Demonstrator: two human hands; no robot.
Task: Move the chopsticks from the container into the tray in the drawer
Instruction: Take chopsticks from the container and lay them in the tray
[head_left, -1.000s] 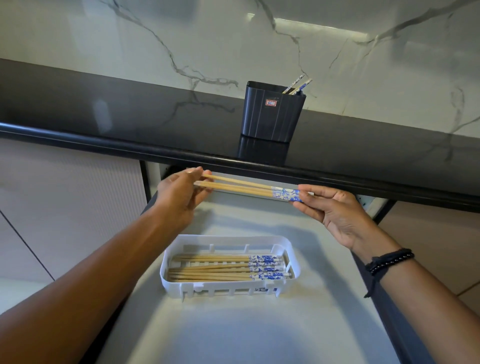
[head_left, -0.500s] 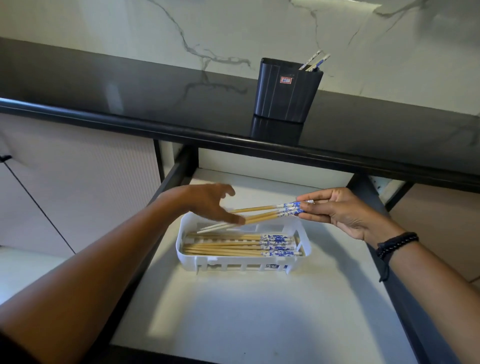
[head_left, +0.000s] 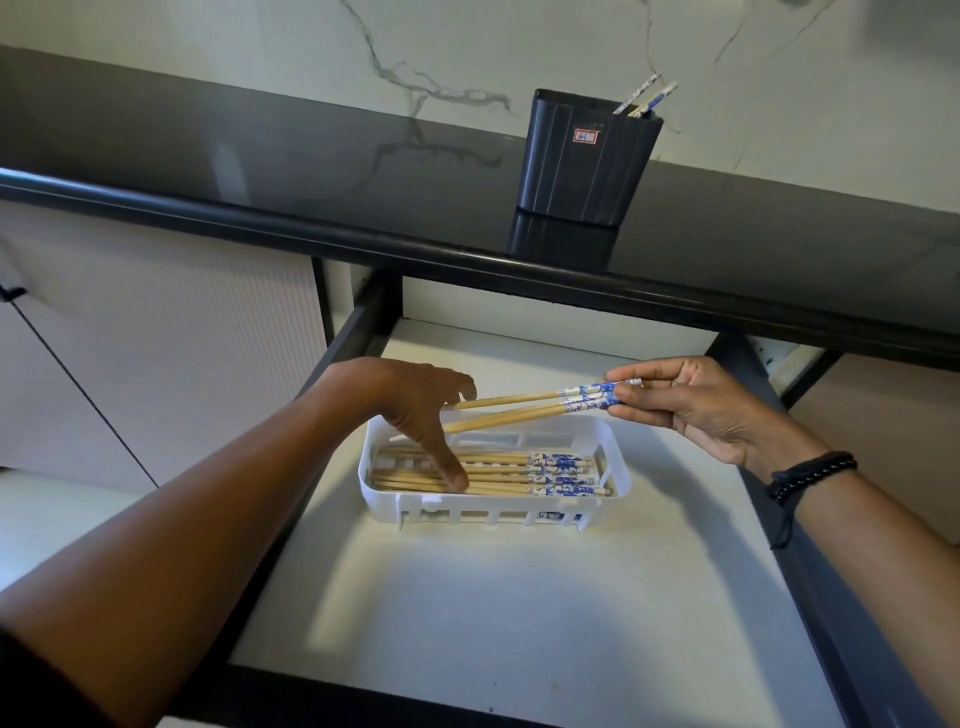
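Two chopsticks (head_left: 524, 410) pinched at their patterned ends by right hand (head_left: 691, 410), above tray (head_left: 618, 467); left hand (head_left: 415, 410) spread open at 9 o'clock; container (head_left: 587, 161) at 12

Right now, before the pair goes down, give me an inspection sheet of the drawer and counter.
Surface: open drawer, pale floor, bare around the tray.
Job's things: white tray holds chopsticks in a row; held pair slants above it; black container on the counter with ends sticking out.
Clutter: nothing seen.
Hands: right hand pinches the pair's patterned ends; left hand open, fingertip on the tray's chopsticks.
Cables: nothing seen.
Surroundings: black counter, marble wall.
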